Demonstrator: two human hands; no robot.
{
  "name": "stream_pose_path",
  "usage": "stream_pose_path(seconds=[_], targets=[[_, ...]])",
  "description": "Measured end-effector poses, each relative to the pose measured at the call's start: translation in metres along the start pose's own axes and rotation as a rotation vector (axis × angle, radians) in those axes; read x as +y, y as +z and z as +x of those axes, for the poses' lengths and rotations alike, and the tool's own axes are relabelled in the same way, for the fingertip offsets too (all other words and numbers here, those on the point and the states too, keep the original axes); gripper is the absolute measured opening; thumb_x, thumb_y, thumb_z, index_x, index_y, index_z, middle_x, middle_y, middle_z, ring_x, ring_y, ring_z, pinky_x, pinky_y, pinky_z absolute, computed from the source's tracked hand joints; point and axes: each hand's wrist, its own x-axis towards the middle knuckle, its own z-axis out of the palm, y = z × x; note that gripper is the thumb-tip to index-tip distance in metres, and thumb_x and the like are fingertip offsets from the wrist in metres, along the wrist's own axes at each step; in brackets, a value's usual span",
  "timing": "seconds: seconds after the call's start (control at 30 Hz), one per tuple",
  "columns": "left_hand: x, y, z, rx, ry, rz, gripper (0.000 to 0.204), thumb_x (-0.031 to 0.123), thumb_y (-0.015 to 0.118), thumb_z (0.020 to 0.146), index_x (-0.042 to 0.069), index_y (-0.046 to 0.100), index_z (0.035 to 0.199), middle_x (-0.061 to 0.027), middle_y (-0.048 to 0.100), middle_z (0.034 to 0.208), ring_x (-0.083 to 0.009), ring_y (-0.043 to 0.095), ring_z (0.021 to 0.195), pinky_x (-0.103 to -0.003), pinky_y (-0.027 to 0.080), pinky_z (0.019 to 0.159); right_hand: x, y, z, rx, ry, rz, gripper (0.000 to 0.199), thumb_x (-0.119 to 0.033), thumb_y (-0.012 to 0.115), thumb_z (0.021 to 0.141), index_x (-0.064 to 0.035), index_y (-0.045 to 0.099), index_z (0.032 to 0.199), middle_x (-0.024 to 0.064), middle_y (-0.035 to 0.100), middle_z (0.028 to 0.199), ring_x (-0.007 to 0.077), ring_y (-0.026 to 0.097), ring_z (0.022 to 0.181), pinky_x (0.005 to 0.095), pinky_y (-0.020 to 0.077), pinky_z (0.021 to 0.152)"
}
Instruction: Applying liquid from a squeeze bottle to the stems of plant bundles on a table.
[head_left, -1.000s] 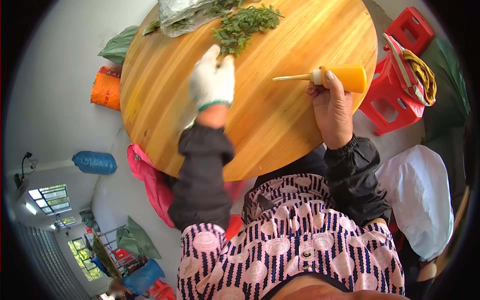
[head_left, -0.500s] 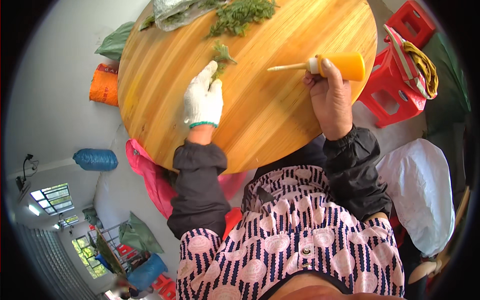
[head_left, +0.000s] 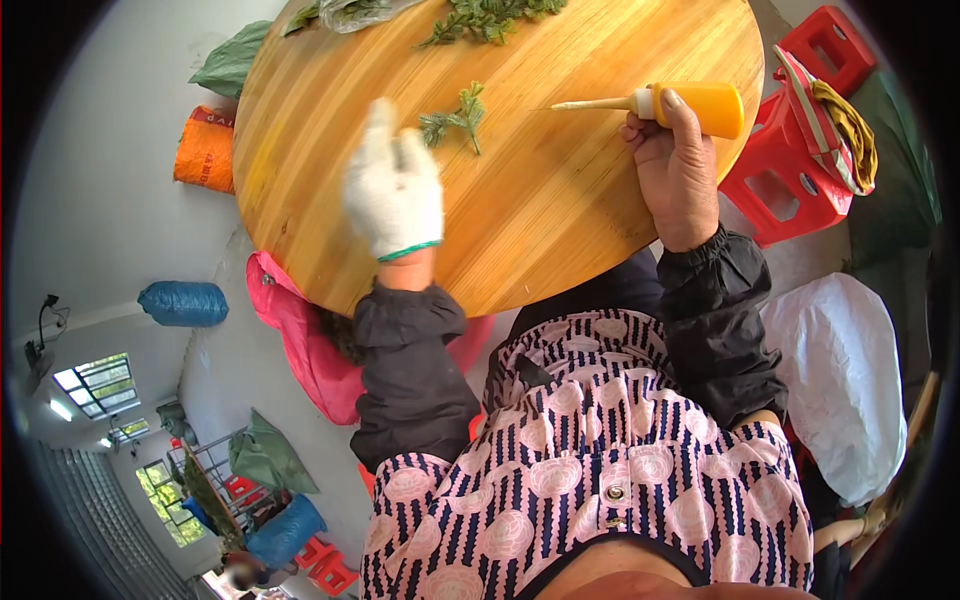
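At two o'clock our right hand clasps the yellow bottle; at eleven our left hand gapes, empty, beside the sprig.

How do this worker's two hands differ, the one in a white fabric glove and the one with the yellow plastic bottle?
The left hand wears a white fabric glove with a green cuff edge; the right hand is bare. The left hand is open near a small green leafy sprig and seems empty; the right hand holds a yellow plastic bottle with a thin nozzle. Both emerge from black fabric sleeves.
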Motion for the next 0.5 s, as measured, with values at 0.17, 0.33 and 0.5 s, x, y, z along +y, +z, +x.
stream_pose_path(seconds=[0.17, 0.33, 0.5], targets=[[0.017, 0.045, -0.005, -0.224, -0.241, -0.128, 0.045, 0.003, 0.062, 0.096, 0.0, 0.059, 0.141, -0.008, 0.073, 0.114, -0.0108, 0.065, 0.077, -0.028, 0.054, 0.067, 0.001, -0.002, 0.001, 0.013, -0.015, 0.022, 0.022, -0.02, 0.071, 0.097, -0.0034, 0.063, 0.108, 0.0072, 0.066, 0.099, 0.0179, 0.061, 0.086, 0.0352, 0.0517, 0.08], [0.036, 0.031, 0.01, -0.143, -0.465, -0.242, 0.052, 0.002, 0.06, 0.096, 0.01, 0.055, 0.147, -0.0075, 0.073, 0.108, -0.0135, 0.066, 0.08, -0.028, 0.054, 0.069, 0.0, -0.007, 0.002, 0.04, -0.021, 0.014, 0.022, -0.021, 0.072, 0.096, -0.0043, 0.064, 0.108, 0.0066, 0.067, 0.099, 0.0179, 0.062, 0.086, 0.0355, 0.0521, 0.079], [-0.016, 0.034, 0.015, -0.256, -0.007, 0.415, 0.049, -0.001, 0.059, 0.09, 0.007, 0.06, 0.139, -0.0183, 0.07, 0.122, -0.031, 0.067, 0.111, -0.04, 0.053, 0.097, 0.0, -0.002, 0.004, 0.025, -0.028, 0.023, 0.023, -0.022, 0.073, 0.096, -0.0043, 0.064, 0.108, 0.0064, 0.067, 0.099, 0.0178, 0.062, 0.085, 0.0356, 0.0522, 0.079]])
